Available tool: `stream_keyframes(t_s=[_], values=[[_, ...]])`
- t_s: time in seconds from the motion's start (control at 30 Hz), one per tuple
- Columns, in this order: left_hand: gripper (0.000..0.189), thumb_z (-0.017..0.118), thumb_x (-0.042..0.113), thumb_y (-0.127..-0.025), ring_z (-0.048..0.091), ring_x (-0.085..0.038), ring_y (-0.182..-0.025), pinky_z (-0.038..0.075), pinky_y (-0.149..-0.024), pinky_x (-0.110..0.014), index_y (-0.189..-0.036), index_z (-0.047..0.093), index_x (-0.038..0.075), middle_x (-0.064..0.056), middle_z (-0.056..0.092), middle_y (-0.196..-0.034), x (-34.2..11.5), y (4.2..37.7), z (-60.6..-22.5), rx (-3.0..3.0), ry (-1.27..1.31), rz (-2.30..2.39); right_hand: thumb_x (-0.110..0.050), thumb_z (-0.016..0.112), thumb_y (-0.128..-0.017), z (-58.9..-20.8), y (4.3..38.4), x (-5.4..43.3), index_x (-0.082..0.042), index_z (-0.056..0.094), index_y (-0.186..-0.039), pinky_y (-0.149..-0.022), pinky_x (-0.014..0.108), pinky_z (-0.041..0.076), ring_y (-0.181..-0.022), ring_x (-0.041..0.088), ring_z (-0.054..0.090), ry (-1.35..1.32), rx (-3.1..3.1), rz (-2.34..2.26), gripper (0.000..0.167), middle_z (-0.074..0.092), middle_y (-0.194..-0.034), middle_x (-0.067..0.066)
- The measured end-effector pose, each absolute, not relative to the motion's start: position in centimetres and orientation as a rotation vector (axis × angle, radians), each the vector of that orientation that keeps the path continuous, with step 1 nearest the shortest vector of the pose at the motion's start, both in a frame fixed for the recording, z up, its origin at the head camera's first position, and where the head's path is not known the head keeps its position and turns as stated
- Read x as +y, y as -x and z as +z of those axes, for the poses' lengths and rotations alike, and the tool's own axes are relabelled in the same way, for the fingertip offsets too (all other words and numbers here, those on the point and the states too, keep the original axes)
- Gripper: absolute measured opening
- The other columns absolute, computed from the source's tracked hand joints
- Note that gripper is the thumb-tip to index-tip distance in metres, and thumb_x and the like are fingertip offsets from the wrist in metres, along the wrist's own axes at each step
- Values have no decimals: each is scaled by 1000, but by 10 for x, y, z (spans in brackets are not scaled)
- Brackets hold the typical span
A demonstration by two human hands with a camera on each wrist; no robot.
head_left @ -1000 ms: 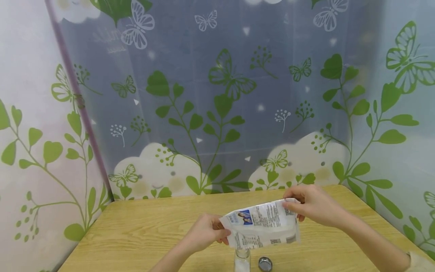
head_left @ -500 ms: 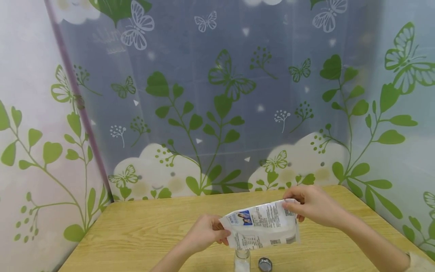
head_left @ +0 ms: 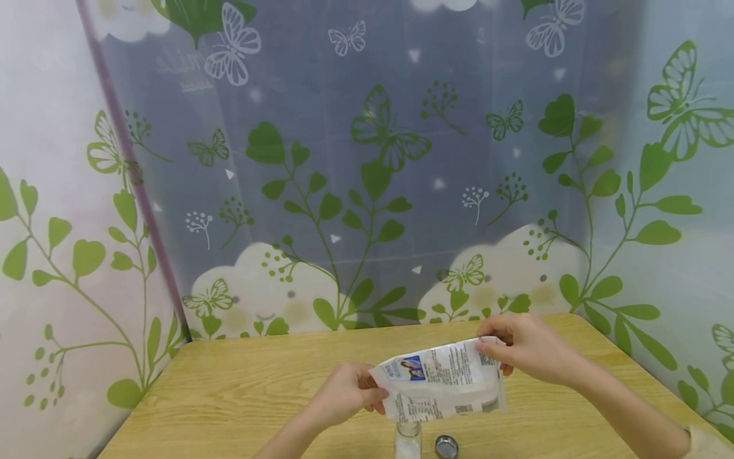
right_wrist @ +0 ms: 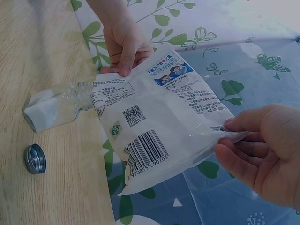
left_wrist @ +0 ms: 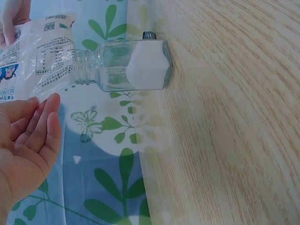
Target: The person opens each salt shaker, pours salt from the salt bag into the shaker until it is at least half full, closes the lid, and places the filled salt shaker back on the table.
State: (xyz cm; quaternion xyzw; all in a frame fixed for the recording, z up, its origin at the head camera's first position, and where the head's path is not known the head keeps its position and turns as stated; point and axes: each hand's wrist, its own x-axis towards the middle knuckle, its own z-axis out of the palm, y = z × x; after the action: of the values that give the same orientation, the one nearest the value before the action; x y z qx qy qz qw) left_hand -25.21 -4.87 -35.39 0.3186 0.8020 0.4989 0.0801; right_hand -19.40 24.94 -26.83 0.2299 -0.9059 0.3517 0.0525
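A white printed plastic bag [head_left: 438, 379] hangs tilted over the table, its lower left part at the mouth of a glass jar [left_wrist: 112, 70]. My left hand [head_left: 346, 394] pinches the bag's left end between thumb and fingers. With thumb and fingers, my right hand [head_left: 533, 350] grips the upper right corner. White powder or fine grains [left_wrist: 149, 65] fill the jar's lower part. Upright on the table, the jar has its rim touching or very near the bag; the exact contact is hidden. Beside it lies a round metal lid [right_wrist: 35, 159].
The wooden table [head_left: 241, 382] extends behind and to both sides of the hands. Patterned curtains [head_left: 367, 191] with leaves and butterflies enclose its back and sides. The jar and lid are close to the bottom of the head view.
Hands, bag, jar and lid hold nearly the same places. Only a slight shift of the head view shows.
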Motion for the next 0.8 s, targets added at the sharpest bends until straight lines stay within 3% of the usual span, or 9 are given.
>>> stream_keyframes(t_s=[0.8], values=[[9, 65, 6, -82, 63, -14, -59, 49, -53, -23, -88, 71, 2, -5, 67, -68, -49, 253, -355, 2389, -949, 1502, -24, 61, -90, -268, 195, 249, -5, 63, -94, -50, 29, 50, -56, 10, 56, -714, -2749, 1057, 20, 63, -75, -3]])
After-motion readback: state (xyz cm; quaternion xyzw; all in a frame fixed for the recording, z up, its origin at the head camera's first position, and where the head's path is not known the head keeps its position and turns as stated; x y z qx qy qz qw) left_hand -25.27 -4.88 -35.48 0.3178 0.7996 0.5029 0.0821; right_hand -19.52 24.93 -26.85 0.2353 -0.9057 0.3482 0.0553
